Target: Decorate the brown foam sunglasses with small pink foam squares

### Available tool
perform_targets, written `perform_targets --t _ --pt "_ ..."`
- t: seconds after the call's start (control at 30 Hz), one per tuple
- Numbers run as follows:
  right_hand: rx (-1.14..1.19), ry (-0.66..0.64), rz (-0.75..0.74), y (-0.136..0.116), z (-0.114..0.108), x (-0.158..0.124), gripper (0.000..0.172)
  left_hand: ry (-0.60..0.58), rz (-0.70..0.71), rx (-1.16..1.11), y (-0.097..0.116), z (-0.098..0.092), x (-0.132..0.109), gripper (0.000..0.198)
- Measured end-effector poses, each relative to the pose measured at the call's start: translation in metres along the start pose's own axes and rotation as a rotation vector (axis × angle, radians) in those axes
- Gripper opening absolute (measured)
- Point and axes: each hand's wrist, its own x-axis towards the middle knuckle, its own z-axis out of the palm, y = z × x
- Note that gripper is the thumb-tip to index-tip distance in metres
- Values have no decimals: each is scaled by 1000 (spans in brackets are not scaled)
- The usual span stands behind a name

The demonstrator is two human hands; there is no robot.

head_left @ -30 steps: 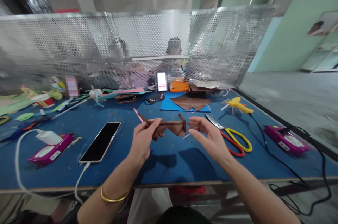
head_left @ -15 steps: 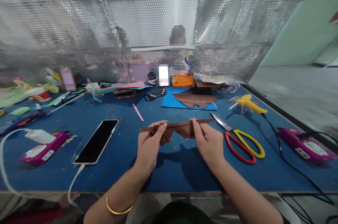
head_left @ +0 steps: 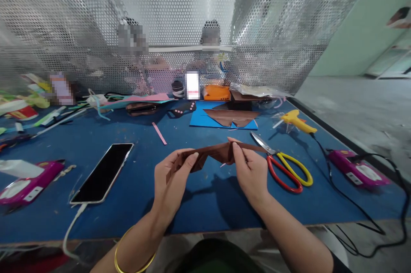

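Note:
Between my two hands, a folded brown sheet (head_left: 215,151) with an angular, notched lower edge hangs above the blue table. My left hand (head_left: 173,178) pinches its left part, thumb on top. The right part is pinched by my right hand (head_left: 252,172) between thumb and fingers, and a narrow brown end sticks out beyond it towards the scissors. These scissors (head_left: 272,173), with one red and one yellow handle, lie just right of my right hand. Farther back, another brown cut piece (head_left: 231,117) rests on a bright blue sheet (head_left: 196,119).
A yellow glue gun (head_left: 294,120) and a magenta power strip (head_left: 359,170) with cables lie right. On the left are a charging phone (head_left: 102,173) and another magenta power strip (head_left: 30,185). A pink strip (head_left: 159,133) lies mid-table. Behind a perforated screen (head_left: 180,3) are two people.
The brown sheet has tilted, its left end now lower and turned towards me. My left hand has shifted left and rotated. The whole view has moved slightly.

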Motion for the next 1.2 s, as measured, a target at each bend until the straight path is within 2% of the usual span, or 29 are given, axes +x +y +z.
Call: perform_targets --t 0.23,0.53,0.63,0.73,0.83,1.03,1.2 --pt "5 115 -238 -1 -5 -8 24 -6 73 -142 -6 1 -1 11" --pt "-261 205 -496 -3 -11 -9 27 -58 133 -210 -9 -1 -1 4" --pt "-300 259 -603 -2 -11 -7 26 -54 131 -225 -8 0 1 2" --pt "-309 255 -666 -1 -11 -7 27 -49 124 -246 -6 1 3 3" --pt "-282 241 -635 0 -11 -8 26 -53 118 -246 -5 1 3 3" --pt "-7 191 -352 1 -6 -11 22 -34 111 -209 -5 0 1 3" --pt "89 209 -359 0 -3 -8 16 7 108 -168 -6 0 3 5"
